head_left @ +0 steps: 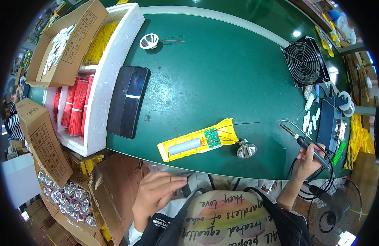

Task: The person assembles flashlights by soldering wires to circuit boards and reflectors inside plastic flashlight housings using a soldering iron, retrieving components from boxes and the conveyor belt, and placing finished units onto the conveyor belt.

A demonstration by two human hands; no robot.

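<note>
Head view from above shows the right hand (307, 158) closed around the dark handle of a black-corded soldering iron (301, 142), its metal tip pointing up and to the left, raised just over the green surface (222, 69). The left hand (154, 192) rests low near the person's lap at the surface's near edge, fingers loosely curled together; a thin wire seems pinched at the fingertips, though I cannot tell for certain.

Between the hands, near the front edge, lies a long yellow plastic housing (197, 140), open side up. It holds a grey cylindrical cell at its left part and a small green circuit board (212, 137) toward its right end, with red and black wires running off the board. Just beside the housing's right end sits a silver cone-shaped reflector (246, 150), apart from the iron's tip.

A white foam tray (111, 61) stands along the left, with bundles of yellow wires (100, 41) in its upper compartment and red wires (74, 106) in the lower. A black smartphone (128, 101) leans against its side. A cardboard box (68, 41) of white parts sits farther left, and a black square fan (306, 61) stands at the far right.
</note>
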